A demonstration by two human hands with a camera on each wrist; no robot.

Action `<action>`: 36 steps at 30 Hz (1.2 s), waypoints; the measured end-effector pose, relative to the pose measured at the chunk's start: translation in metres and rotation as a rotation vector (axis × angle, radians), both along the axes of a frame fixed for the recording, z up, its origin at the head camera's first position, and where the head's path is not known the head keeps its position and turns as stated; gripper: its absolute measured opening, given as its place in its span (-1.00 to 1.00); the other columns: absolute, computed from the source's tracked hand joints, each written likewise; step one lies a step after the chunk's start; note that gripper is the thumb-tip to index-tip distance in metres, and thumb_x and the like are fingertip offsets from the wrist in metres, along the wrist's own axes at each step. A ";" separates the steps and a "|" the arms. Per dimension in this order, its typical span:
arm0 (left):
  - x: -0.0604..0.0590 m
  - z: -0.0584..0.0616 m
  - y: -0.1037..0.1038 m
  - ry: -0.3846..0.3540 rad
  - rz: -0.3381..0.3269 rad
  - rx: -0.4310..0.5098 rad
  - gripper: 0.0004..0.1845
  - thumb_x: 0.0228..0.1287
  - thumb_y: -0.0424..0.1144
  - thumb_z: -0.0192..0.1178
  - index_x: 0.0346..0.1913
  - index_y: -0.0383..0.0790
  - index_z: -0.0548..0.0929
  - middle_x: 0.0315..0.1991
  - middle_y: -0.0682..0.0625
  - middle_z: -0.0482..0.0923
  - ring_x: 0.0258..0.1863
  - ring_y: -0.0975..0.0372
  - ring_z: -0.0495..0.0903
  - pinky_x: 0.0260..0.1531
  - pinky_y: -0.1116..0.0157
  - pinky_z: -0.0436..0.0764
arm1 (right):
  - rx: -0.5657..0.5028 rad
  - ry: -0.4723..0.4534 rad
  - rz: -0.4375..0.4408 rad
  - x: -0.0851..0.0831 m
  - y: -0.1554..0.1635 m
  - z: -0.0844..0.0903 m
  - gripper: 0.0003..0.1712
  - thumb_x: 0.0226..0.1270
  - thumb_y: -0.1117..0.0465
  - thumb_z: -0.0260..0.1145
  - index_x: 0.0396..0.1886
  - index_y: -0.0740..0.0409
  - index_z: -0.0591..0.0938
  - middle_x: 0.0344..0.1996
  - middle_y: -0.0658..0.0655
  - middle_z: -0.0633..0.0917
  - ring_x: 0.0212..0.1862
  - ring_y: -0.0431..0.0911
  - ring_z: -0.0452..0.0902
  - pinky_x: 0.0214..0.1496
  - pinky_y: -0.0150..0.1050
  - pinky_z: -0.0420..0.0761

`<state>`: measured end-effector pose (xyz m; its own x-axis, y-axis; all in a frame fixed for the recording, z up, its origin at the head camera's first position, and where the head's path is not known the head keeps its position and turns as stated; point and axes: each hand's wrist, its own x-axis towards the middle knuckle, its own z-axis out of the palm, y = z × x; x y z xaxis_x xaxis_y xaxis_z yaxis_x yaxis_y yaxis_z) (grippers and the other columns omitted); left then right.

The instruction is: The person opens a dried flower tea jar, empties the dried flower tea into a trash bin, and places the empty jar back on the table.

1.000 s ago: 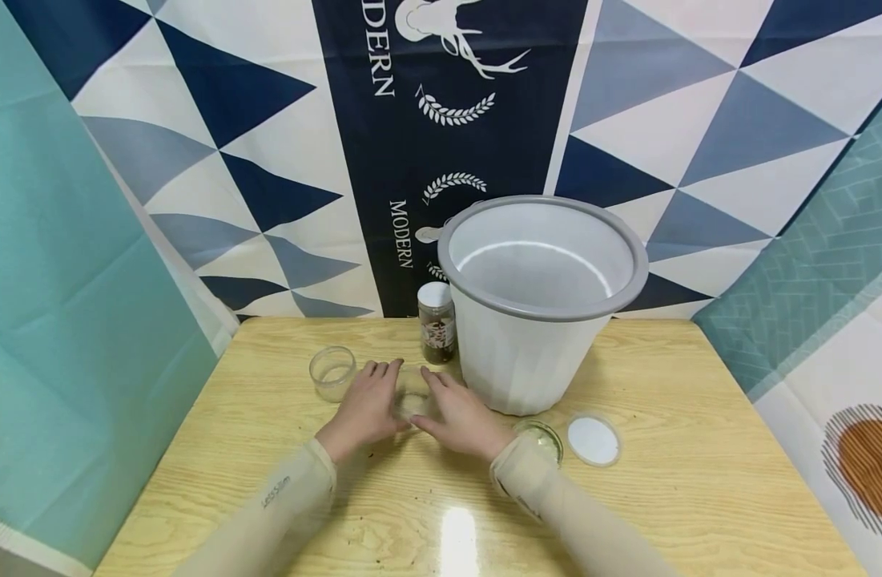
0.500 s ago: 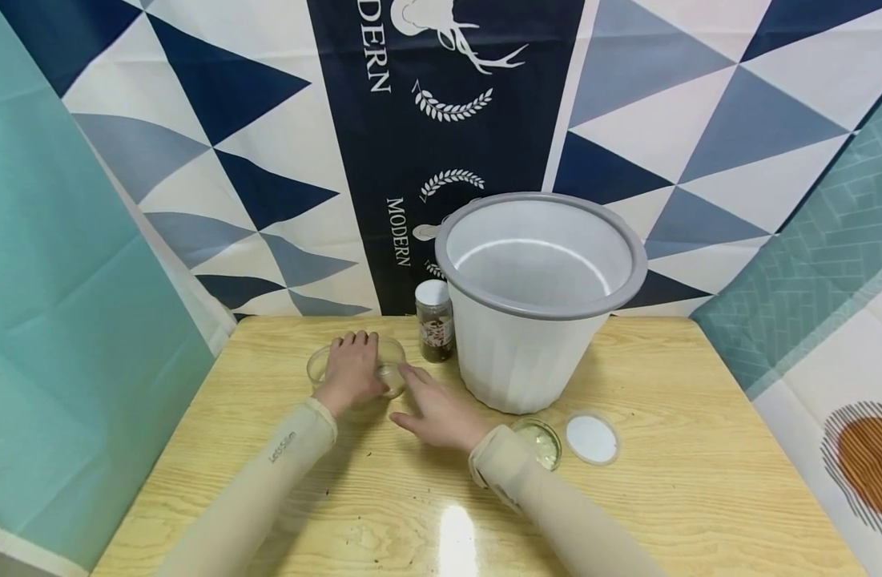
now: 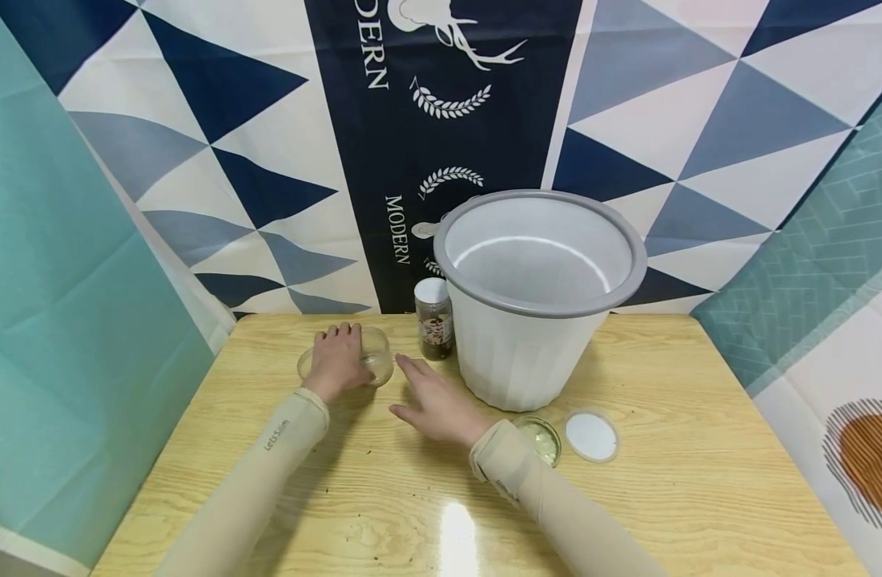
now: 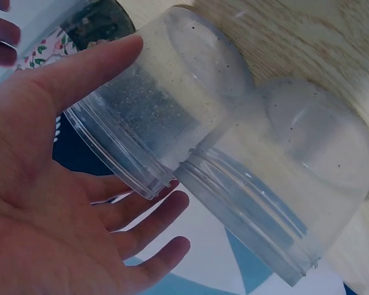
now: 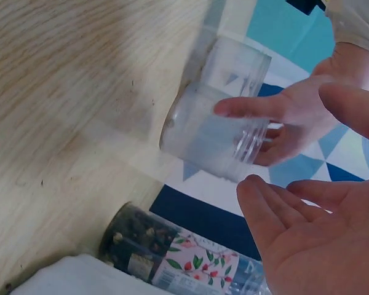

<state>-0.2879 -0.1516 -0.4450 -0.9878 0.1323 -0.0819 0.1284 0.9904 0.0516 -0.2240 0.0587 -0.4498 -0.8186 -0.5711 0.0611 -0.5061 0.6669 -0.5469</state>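
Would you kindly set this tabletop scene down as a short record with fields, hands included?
Left hand: left hand grips one clear jar
Beside it: second clear jar, also lidless
Right hand: right hand holds nothing, fingers extended
Bucket: white bucket with grey rim, upright
Labelled jar: labelled jar, white lid on, left of bucket
Discs: green-rimmed disc and white-centred disc, flat on the table
Surface: wood-grain table, dark specks on it

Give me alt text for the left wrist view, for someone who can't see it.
The left hand has a clear, lidless jar in its grip, with a second clear jar close beside it. A flower-labelled jar and the right hand's fingers show partly at upper left.
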 end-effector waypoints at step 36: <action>-0.052 -0.012 0.084 -0.017 -0.063 0.855 0.26 0.14 -0.11 0.52 0.65 -0.33 -0.18 0.41 -0.36 0.44 0.38 -0.17 0.49 0.41 -0.06 0.46 | -0.243 0.986 -0.286 0.018 0.119 0.119 -0.74 0.38 0.09 0.38 -0.16 0.19 0.78 -0.42 0.13 0.71 -0.35 0.10 0.61 -0.26 0.01 0.53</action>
<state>-0.3401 -0.0676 -0.4568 -0.9761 0.2098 0.0557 0.1738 0.6017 0.7796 -0.2062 0.1777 -0.3309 -0.4465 -0.2478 0.8597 -0.6411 0.7589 -0.1142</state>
